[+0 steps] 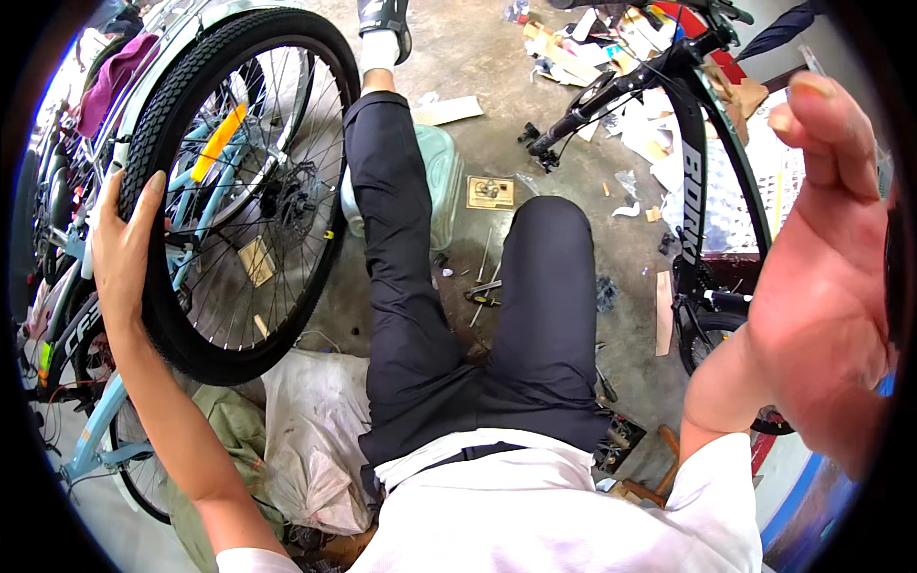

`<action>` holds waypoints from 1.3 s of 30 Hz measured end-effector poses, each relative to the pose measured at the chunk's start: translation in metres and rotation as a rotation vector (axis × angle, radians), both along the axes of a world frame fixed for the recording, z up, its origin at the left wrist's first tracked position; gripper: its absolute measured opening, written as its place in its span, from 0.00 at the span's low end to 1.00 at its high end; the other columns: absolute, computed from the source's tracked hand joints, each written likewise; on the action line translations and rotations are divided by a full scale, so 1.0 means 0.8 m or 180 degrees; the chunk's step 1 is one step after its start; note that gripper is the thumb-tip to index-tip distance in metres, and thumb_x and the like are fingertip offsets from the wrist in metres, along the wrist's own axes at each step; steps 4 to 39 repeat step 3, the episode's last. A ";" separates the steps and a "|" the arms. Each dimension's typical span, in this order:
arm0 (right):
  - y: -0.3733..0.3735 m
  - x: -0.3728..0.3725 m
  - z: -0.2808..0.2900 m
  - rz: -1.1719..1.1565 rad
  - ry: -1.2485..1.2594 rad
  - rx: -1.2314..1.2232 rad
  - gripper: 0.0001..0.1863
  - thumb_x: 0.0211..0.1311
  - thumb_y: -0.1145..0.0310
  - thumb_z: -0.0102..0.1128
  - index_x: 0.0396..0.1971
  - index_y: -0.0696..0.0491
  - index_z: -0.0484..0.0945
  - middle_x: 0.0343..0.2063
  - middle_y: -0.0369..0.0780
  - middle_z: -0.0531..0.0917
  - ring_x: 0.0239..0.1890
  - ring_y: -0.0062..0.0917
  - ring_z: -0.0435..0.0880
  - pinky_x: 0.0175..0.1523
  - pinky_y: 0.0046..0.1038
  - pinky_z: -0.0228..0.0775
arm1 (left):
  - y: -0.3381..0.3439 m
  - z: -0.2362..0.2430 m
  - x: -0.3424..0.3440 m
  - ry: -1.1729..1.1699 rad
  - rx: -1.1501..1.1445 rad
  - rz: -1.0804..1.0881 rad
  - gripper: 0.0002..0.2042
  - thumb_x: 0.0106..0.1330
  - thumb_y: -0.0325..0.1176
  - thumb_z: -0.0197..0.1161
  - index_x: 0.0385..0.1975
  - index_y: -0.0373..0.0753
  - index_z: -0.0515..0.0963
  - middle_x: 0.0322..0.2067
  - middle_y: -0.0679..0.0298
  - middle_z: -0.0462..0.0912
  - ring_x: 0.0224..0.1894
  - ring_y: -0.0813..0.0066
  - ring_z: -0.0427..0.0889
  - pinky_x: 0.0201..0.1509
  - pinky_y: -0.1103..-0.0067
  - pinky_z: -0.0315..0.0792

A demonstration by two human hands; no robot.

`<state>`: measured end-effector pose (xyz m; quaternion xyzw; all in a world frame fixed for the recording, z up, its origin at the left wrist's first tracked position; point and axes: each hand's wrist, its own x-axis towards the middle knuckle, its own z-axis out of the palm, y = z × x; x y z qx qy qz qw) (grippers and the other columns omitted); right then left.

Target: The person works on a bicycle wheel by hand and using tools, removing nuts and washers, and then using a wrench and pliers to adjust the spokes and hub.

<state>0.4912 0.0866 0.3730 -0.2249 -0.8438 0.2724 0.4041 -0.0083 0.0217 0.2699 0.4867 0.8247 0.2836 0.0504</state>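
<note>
My left hand (122,250) grips the knobby tyre of a spoked bicycle wheel (239,191) standing upright at my left, fingers wrapped over the tread. An orange reflector sits among its spokes and a disc rotor at its hub. My right hand (826,277) is raised close to the camera at the right, fingers loosely apart, with a thin clear stick-like thing near the fingertips; whether the hand holds it I cannot tell. I sit with dark-trousered legs (458,286) stretched out over the concrete floor.
A light blue bicycle (86,420) stands behind the wheel at the left. A black bicycle frame (697,181) stands at the right. Tools (485,291), a pale green container (441,177), cardboard scraps (573,48) and white sacks (315,430) lie on the floor.
</note>
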 end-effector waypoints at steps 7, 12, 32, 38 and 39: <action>0.001 0.002 0.026 0.0345 -0.0511 -0.0087 0.28 0.72 0.42 0.43 0.62 0.44 0.72 0.59 0.51 0.79 0.60 0.41 0.76 0.68 0.41 0.59 | -0.002 0.004 0.001 -0.0199 -0.0120 0.0071 0.37 0.65 0.50 0.69 0.67 0.31 0.68 0.38 0.57 0.84 0.33 0.78 0.82 0.42 0.82 0.74; 0.001 0.002 0.026 0.0345 -0.0511 -0.0087 0.28 0.72 0.42 0.43 0.62 0.44 0.72 0.59 0.51 0.79 0.60 0.41 0.76 0.68 0.41 0.59 | -0.002 0.004 0.001 -0.0199 -0.0120 0.0071 0.37 0.65 0.50 0.69 0.67 0.31 0.68 0.38 0.57 0.84 0.33 0.78 0.82 0.42 0.82 0.74; 0.001 0.002 0.026 0.0345 -0.0511 -0.0087 0.28 0.72 0.42 0.43 0.62 0.44 0.72 0.59 0.51 0.79 0.60 0.41 0.76 0.68 0.41 0.59 | -0.002 0.004 0.001 -0.0199 -0.0120 0.0071 0.37 0.65 0.50 0.69 0.67 0.31 0.68 0.38 0.57 0.84 0.33 0.78 0.82 0.42 0.82 0.74; 0.001 0.002 0.026 0.0345 -0.0511 -0.0087 0.28 0.72 0.42 0.43 0.62 0.44 0.72 0.59 0.51 0.79 0.60 0.41 0.76 0.68 0.41 0.59 | -0.002 0.004 0.001 -0.0199 -0.0120 0.0071 0.37 0.65 0.50 0.69 0.67 0.31 0.68 0.38 0.57 0.84 0.33 0.78 0.82 0.42 0.82 0.74; 0.001 0.002 0.026 0.0345 -0.0511 -0.0087 0.28 0.72 0.42 0.43 0.62 0.44 0.72 0.59 0.51 0.79 0.60 0.41 0.76 0.68 0.41 0.59 | -0.002 0.004 0.001 -0.0199 -0.0120 0.0071 0.37 0.65 0.50 0.69 0.67 0.31 0.68 0.38 0.57 0.84 0.33 0.78 0.82 0.42 0.82 0.74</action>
